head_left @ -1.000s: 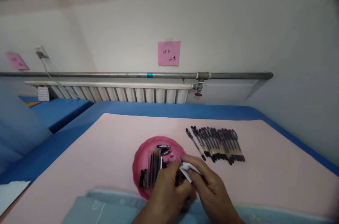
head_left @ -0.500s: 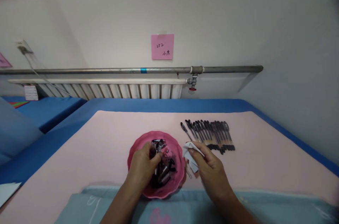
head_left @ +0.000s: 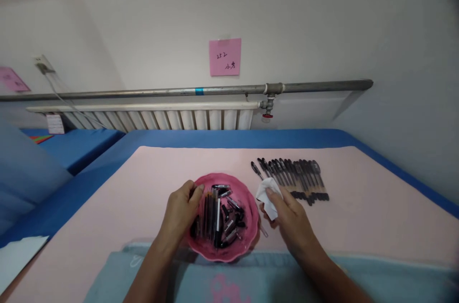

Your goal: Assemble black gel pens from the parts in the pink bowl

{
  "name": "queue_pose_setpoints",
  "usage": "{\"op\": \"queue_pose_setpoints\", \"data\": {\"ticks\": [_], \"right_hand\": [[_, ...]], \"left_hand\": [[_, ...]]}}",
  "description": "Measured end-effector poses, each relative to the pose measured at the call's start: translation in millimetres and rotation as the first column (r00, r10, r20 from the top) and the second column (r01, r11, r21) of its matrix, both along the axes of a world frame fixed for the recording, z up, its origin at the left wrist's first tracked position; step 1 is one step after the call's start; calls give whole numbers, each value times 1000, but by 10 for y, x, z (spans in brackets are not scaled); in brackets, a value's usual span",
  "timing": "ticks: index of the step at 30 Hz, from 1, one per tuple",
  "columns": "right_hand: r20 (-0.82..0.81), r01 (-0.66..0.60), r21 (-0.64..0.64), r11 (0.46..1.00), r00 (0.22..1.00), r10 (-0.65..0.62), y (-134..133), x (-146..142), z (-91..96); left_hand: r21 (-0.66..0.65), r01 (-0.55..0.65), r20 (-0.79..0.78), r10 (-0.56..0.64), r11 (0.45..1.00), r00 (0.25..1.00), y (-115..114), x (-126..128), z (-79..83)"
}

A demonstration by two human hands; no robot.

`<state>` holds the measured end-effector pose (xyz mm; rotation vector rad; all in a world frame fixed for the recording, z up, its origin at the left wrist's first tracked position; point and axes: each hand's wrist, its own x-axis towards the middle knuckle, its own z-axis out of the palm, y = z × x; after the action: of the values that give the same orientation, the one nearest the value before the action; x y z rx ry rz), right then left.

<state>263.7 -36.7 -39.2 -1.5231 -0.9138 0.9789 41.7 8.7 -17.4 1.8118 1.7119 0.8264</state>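
Note:
A pink bowl (head_left: 253, 198) with a scalloped rim holds black pen caps, clear pen parts and several thin dark refills (head_left: 210, 217) lying side by side. At its left edge my left hand (head_left: 181, 207) is closed, the thumb inside the rim and the fingers on the outer side. My right hand (head_left: 290, 212), right of the bowl, pinches a crumpled white tissue (head_left: 269, 193). Under that hand a clear thin tube (head_left: 264, 230) lies beside the bowl. Beyond the right hand, a row of black-capped pens (head_left: 290, 171) lies on the pink surface, partly hidden by the tissue and fingers.
The pink sheet (head_left: 150, 188) covers a blue-edged table, with a light blue cloth (head_left: 201, 279) along the near side. A radiator (head_left: 186, 119) and a metal pipe (head_left: 150, 93) run along the wall behind. White paper (head_left: 21, 257) lies at left.
My left hand has moved from among the parts inside the bowl to its left rim, uncovering the refills. The right hand keeps the tissue beside the bowl. The view has shifted slightly.

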Motion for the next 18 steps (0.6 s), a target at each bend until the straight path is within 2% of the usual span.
{"op": "queue_pose_setpoints", "data": {"ticks": [6,13,18], "right_hand": [[-14,-10,-9,1000,1000,10,1,-39,23],[33,-40,-4,999,999,40,12,9,-4],[96,-42,-23,999,994,44,-16,5,29]], "left_hand": [[-25,35,-67,-36,999,997,-41,61,49],[-80,117,-132,-126,990,983,-52,121,-1],[-126,231,-201,-252,965,947,-105,196,-17]]}}
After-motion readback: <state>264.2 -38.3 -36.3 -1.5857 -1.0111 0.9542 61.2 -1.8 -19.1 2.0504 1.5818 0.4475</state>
